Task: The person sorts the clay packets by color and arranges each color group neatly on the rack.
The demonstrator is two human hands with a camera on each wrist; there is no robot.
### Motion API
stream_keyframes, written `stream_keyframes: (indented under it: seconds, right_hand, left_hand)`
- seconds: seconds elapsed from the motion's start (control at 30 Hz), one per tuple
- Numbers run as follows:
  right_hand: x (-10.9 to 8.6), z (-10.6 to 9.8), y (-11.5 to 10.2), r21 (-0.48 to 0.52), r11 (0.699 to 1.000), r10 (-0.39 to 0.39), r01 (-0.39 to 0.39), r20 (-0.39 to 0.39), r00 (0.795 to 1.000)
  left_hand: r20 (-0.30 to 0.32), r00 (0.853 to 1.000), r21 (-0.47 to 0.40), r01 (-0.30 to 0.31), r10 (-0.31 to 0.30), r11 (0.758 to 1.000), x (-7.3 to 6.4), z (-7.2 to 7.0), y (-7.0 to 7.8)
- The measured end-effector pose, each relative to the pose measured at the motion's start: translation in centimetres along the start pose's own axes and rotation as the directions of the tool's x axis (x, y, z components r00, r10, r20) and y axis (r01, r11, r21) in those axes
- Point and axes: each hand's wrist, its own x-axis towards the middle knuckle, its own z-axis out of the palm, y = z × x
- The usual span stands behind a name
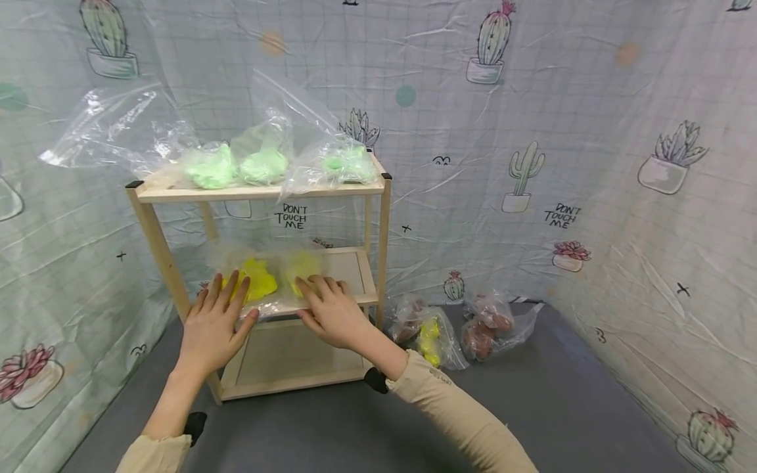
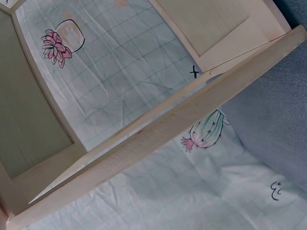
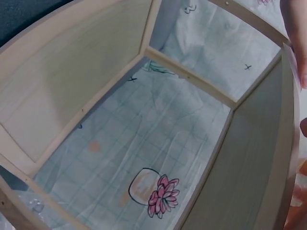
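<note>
Two clear plastic bags with soft bright yellow lumps lie side by side on the middle shelf of a small wooden rack (image 1: 266,192). My left hand (image 1: 209,335), its fingers extended, rests at the left yellow bag (image 1: 258,282). On the right yellow bag (image 1: 303,264) lie the fingertips of my right hand (image 1: 337,318), fingers loosely bent and thumb at the shelf's front edge. The left wrist view shows only the rack's leg (image 2: 158,129) and shelves. At the right edge of the right wrist view, part of my right hand (image 3: 295,31) appears beside the shelf.
Several clear bags with pale green lumps (image 1: 264,164) sit on the top shelf, their loose plastic sticking up. Right of the rack, a bag with a yellow lump (image 1: 430,341) and bags with reddish-brown lumps (image 1: 478,338) lie on the grey surface (image 1: 532,407). A cactus-print curtain (image 1: 437,131) surrounds everything.
</note>
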Motion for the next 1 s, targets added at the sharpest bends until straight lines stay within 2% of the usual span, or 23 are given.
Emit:
stream_keyframes:
  seconds: [0.23, 0.33, 0.5, 0.6, 0.73, 1.0]
  right_hand:
    - [-0.5, -0.3, 0.4, -0.015, 1.000, -0.002, 0.003, 0.076, 0.997]
    - [-1.2, -0.6, 0.8, 0.006, 1.000, -0.017, 0.016, 0.066, 0.998]
    - [-3.5, -1.7, 1.4, 0.077, 0.993, -0.080, 0.086, -0.085, 0.993]
    - [-5.6, -2.7, 1.8, 0.117, 0.985, -0.100, 0.125, -0.201, 0.974]
    - [-8.3, -4.1, 2.6, 0.151, 0.979, -0.090, 0.140, -0.299, 0.950]
    - [-13.0, -5.1, 4.7, 0.178, 0.982, -0.013, 0.067, -0.289, 0.957]
  left_hand:
    - [-0.019, 1.000, 0.004, 0.002, -0.002, 1.000, 0.2, 0.0, -0.1]
    - [-0.019, 1.000, -0.002, 0.003, -0.003, 1.000, 0.3, 0.1, -0.1]
    - [-0.009, 1.000, -0.005, 0.004, -0.004, 1.000, 0.0, 0.1, 0.0]
    - [-0.013, 1.000, -0.005, 0.004, -0.004, 1.000, -0.1, 0.2, 0.0]
    - [-0.023, 1.000, -0.008, 0.001, -0.002, 1.000, 0.0, 0.3, 0.0]
    - [-0.004, 1.000, -0.015, 0.013, -0.013, 1.000, -0.1, 0.3, -0.2]
